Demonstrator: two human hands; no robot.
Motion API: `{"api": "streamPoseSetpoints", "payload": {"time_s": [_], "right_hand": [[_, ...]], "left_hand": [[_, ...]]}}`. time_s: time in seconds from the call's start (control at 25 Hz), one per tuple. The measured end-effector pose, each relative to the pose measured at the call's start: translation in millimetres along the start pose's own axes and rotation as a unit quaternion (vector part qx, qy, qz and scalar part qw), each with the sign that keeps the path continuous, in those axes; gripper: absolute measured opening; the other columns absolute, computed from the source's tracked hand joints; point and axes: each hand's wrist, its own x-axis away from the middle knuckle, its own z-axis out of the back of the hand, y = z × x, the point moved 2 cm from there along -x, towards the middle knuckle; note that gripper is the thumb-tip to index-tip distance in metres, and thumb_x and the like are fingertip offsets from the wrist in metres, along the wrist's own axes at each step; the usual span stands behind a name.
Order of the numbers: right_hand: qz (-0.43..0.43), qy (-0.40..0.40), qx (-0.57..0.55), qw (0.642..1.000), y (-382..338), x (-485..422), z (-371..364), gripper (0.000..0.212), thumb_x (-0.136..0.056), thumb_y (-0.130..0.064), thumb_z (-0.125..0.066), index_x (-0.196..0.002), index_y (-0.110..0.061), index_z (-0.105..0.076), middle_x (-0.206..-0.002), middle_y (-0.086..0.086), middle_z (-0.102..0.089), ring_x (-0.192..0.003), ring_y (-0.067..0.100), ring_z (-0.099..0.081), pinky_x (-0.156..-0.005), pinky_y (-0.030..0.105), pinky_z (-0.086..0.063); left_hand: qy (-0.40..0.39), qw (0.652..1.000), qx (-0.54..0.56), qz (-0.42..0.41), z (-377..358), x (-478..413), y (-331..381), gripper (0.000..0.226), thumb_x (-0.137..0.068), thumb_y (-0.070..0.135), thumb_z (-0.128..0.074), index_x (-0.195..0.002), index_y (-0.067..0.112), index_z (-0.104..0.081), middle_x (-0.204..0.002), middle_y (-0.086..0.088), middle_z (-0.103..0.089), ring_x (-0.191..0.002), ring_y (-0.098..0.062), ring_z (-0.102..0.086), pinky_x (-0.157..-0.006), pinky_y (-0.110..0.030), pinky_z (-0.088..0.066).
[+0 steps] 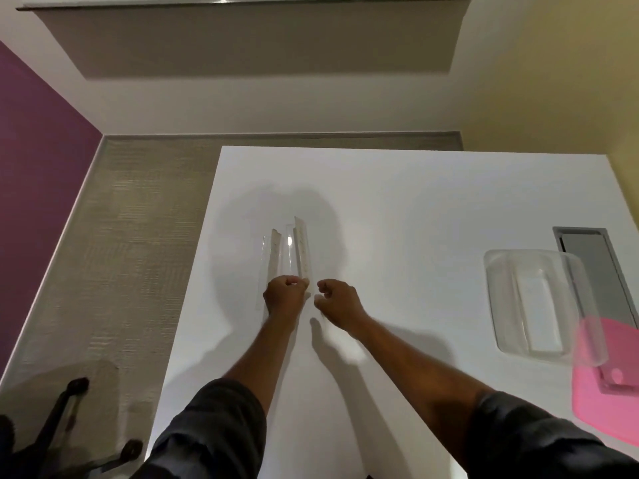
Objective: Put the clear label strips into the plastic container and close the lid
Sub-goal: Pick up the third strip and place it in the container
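Strips of clear label stock (290, 252) lie fanned on the white table (397, 202), their far ends spread apart and their near ends gathered under the left hand (285, 294), which is curled into a fist around that near end. The right hand (337, 302) sits just beside it, fingers bent inward in a loose pinch close to the strips' near tips; whether it actually touches a strip cannot be told, as that spot is blurred. Both forearms reach forward from dark sleeves (214, 433) at the bottom of the view. Well apart from the strips, toward the right side of the table, stands the clear plastic container (501, 305), open on top with nothing visible inside it. Its pink lid (601, 409) lies at the container's near right corner, partly under the clear wall, so the container is not closed. Behind the container a grey rectangular cutout (587, 257) is set in the table. On the carpeted floor to the left, the black base of a chair (69, 409) shows.
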Motion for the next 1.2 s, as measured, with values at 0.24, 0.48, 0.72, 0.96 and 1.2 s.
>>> {"api": "streamPoseSetpoints", "payload": {"time_s": [0.24,0.48,0.72,0.96,1.2], "right_hand": [[-0.025,-0.010,-0.053,0.998,7.5,-7.6,-10.5,0.049,-0.093,-0.011,-0.069,-0.143,-0.009,-0.065,-0.142,0.007,-0.069,-0.128,0.021,-0.068,-0.113,0.036,-0.053],[-0.066,0.009,-0.129,0.989,9.0,-13.5,-6.5,0.028,-0.090,-0.018,-0.072,-0.074,-0.019,-0.049,-0.075,0.000,-0.048,-0.067,0.014,-0.041,-0.056,0.024,-0.040],[-0.115,-0.015,-0.313,0.943,14.3,-16.6,4.6,0.019,-0.098,-0.010,-0.069,-0.086,-0.002,-0.057,-0.098,0.019,-0.076,-0.064,0.013,-0.060,-0.070,0.032,-0.050],[-0.103,-0.043,-0.409,0.905,22.3,-14.2,17.2,0.031,-0.100,-0.013,-0.073,-0.128,0.000,-0.073,-0.121,0.020,-0.079,-0.116,0.043,-0.075,-0.109,0.052,-0.058],[-0.082,-0.021,-0.388,0.918,38.6,-6.5,44.5,0.031,-0.098,-0.005,-0.075,-0.128,0.004,-0.072,-0.118,0.025,-0.079,-0.116,0.045,-0.075,-0.106,0.050,-0.060]], "left_hand": [[-0.029,0.999,0.006,0.024,-5.2,-8.9,-8.0,0.019,-0.098,0.012,-0.080,-0.116,0.006,-0.081,-0.081,0.001,-0.075,-0.088,-0.032,-0.082,-0.079,-0.039,-0.069],[-0.019,0.999,0.028,0.032,-4.0,-7.4,-5.8,0.008,-0.099,0.011,-0.078,-0.106,0.013,-0.081,-0.081,0.006,-0.076,-0.077,-0.024,-0.081,-0.057,-0.023,-0.061],[-0.053,0.993,0.086,0.058,-5.9,-1.9,-6.5,0.031,-0.100,0.008,-0.077,-0.130,0.003,-0.074,-0.110,-0.010,-0.080,-0.092,-0.030,-0.084,-0.088,-0.041,-0.070],[-0.113,0.977,0.165,0.069,-15.9,12.4,-1.8,0.035,-0.103,0.003,-0.072,-0.136,-0.005,-0.070,-0.118,-0.025,-0.079,-0.092,-0.031,-0.078,-0.101,-0.048,-0.065],[-0.187,0.961,0.195,0.062,-21.6,29.2,4.9,0.033,-0.102,0.006,-0.075,-0.134,-0.002,-0.071,-0.116,-0.029,-0.080,-0.084,-0.025,-0.079,-0.083,-0.031,-0.070]]}}
